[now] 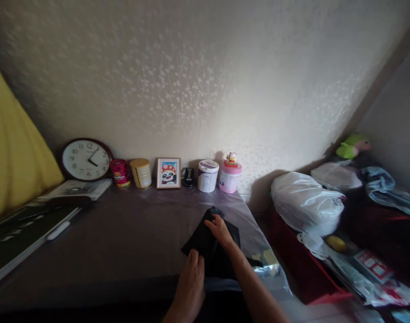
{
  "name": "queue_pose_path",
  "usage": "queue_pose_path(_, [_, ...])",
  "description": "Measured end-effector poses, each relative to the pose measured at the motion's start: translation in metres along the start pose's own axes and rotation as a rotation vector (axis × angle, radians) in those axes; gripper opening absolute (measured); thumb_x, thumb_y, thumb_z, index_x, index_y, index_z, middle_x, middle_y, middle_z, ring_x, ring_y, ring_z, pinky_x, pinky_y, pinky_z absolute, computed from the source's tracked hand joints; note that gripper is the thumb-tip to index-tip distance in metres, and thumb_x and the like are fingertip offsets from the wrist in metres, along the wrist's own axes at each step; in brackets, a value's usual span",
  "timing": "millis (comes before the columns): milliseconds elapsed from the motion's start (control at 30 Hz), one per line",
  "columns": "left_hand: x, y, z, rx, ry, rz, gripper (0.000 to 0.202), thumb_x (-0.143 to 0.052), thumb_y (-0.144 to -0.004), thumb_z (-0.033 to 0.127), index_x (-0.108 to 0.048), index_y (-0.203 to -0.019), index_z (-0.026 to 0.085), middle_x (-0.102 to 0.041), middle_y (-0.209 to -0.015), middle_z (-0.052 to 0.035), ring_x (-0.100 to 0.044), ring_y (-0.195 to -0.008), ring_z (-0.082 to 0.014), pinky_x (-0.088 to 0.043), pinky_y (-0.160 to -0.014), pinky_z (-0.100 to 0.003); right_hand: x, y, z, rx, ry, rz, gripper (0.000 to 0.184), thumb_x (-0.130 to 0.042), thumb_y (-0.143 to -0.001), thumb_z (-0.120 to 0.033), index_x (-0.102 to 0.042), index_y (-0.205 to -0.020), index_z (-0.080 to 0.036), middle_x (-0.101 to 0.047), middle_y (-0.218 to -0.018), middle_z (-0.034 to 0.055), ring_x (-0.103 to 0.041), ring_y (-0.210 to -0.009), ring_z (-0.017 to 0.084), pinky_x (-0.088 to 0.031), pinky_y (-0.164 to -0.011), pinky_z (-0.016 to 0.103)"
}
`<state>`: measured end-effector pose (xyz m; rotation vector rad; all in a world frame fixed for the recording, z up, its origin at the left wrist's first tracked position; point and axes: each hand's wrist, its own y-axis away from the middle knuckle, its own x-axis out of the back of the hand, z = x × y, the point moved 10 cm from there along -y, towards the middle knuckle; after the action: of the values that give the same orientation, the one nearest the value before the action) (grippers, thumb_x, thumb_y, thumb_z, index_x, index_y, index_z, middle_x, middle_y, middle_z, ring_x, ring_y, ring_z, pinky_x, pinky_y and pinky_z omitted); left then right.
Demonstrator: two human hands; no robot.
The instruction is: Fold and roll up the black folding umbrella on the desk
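Note:
A black cloth lies on the dark desk top near its right front corner. My right hand rests on the cloth's far part, fingers curled down onto the fabric. My left hand presses on the cloth's near left edge with fingers together and flat. Whether either hand pinches the fabric is hard to make out in the dim light.
Along the wall stand a round clock, a red tin, a yellow tin, a framed picture, a white tub and a pink jar. Books lie left. White bags pile right.

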<state>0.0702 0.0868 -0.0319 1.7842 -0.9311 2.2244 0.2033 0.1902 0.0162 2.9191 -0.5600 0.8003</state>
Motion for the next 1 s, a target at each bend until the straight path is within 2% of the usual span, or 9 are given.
queue_pose_path(167, [0.009, 0.008, -0.008, 0.004, 0.081, 0.102, 0.053, -0.035, -0.072, 0.0, -0.04, -0.124, 0.007, -0.05, -0.127, -0.0192, -0.047, -0.12, -0.0266, -0.046, -0.094, -0.04, -0.008, 0.0, -0.008, 0.046, 0.154, -0.055, 0.038, -0.06, -0.074, -0.029, -0.058, -0.107, -0.011, -0.069, -0.089, 0.0101, -0.064, -0.086, 0.023, -0.046, -0.072, 0.029])
queue_pose_path(267, [0.034, 0.013, -0.013, -0.022, 0.129, 0.211, 0.045, -0.038, -0.081, 0.014, -0.035, -0.125, 0.006, -0.054, -0.119, -0.0199, -0.055, -0.109, -0.0265, -0.051, -0.086, -0.04, -0.021, 0.003, -0.011, 0.074, 0.041, -0.187, 0.031, -0.049, -0.082, -0.033, -0.057, -0.103, -0.013, -0.069, -0.076, 0.0066, -0.065, -0.07, 0.019, -0.047, -0.06, 0.027])
queue_pose_path(333, [0.057, 0.01, -0.017, 0.01, 0.139, 0.268, 0.038, -0.039, -0.083, 0.019, -0.039, -0.12, 0.009, -0.056, -0.113, -0.0175, -0.058, -0.103, -0.026, -0.052, -0.083, -0.04, -0.031, 0.008, -0.016, 0.095, -0.071, -0.301, 0.029, -0.041, -0.086, -0.037, -0.057, -0.097, -0.016, -0.07, -0.076, 0.0055, -0.065, -0.066, 0.016, -0.047, -0.056, 0.025])
queue_pose_path(400, [0.073, 0.001, -0.011, 0.001, 0.179, 0.238, 0.028, -0.039, -0.083, 0.016, -0.046, -0.11, 0.014, -0.055, -0.11, -0.0128, -0.057, -0.102, -0.0238, -0.051, -0.084, -0.039, -0.036, 0.013, -0.023, 0.143, -0.106, -0.374, 0.03, -0.039, -0.086, -0.04, -0.058, -0.087, -0.017, -0.071, -0.077, 0.0054, -0.065, -0.067, 0.015, -0.046, -0.055, 0.023])
queue_pose_path(500, [0.083, -0.016, 0.006, -0.069, 0.233, 0.158, 0.024, -0.042, -0.081, 0.012, -0.051, -0.102, 0.019, -0.053, -0.112, -0.0079, -0.054, -0.103, -0.0211, -0.047, -0.09, -0.04, -0.039, 0.018, -0.031, 0.207, -0.069, -0.427, 0.028, -0.042, -0.085, -0.037, -0.06, -0.081, -0.016, -0.071, -0.077, 0.0055, -0.064, -0.067, 0.014, -0.045, -0.055, 0.022])
queue_pose_path(600, [0.078, -0.025, 0.013, -0.086, 0.209, 0.13, 0.026, -0.047, -0.077, 0.01, -0.053, -0.101, 0.019, -0.053, -0.112, -0.0076, -0.052, -0.105, -0.0232, -0.046, -0.09, -0.042, -0.041, 0.019, -0.034, 0.244, -0.034, -0.455, 0.027, -0.042, -0.084, -0.032, -0.063, -0.087, -0.016, -0.071, -0.077, 0.0044, -0.063, -0.066, 0.013, -0.046, -0.059, 0.023])
queue_pose_path(767, [0.059, -0.024, 0.001, -0.053, 0.229, 0.095, 0.029, -0.044, -0.076, 0.007, -0.051, -0.102, 0.017, -0.053, -0.111, -0.009, -0.054, -0.105, -0.0222, -0.046, -0.09, -0.04, -0.038, 0.034, -0.044, 0.412, 0.097, -0.402, 0.022, -0.047, -0.083, -0.024, -0.067, -0.091, -0.021, -0.072, -0.081, 0.0003, -0.063, -0.073, 0.014, -0.046, -0.07, 0.024])
queue_pose_path(867, [0.048, -0.023, -0.005, -0.051, 0.266, 0.043, 0.037, -0.046, -0.077, 0.014, -0.046, -0.114, 0.016, -0.048, -0.122, -0.0127, -0.05, -0.113, -0.0252, -0.044, -0.093, -0.042, -0.031, 0.051, -0.052, 0.555, 0.207, -0.322, 0.023, -0.048, -0.084, -0.021, -0.069, -0.092, -0.026, -0.072, -0.088, -0.0012, -0.061, -0.083, 0.015, -0.045, -0.079, 0.027])
queue_pose_path(1000, [0.036, -0.022, -0.001, -0.102, 0.263, 0.001, 0.057, -0.043, -0.079, 0.017, -0.026, -0.134, 0.018, -0.03, -0.142, -0.0155, -0.033, -0.129, -0.0286, -0.038, -0.099, -0.046, -0.02, 0.062, -0.053, 0.695, 0.278, -0.228, 0.029, -0.044, -0.086, -0.016, -0.068, -0.099, -0.027, -0.071, -0.095, 0.0005, -0.058, -0.098, 0.017, -0.043, -0.087, 0.031])
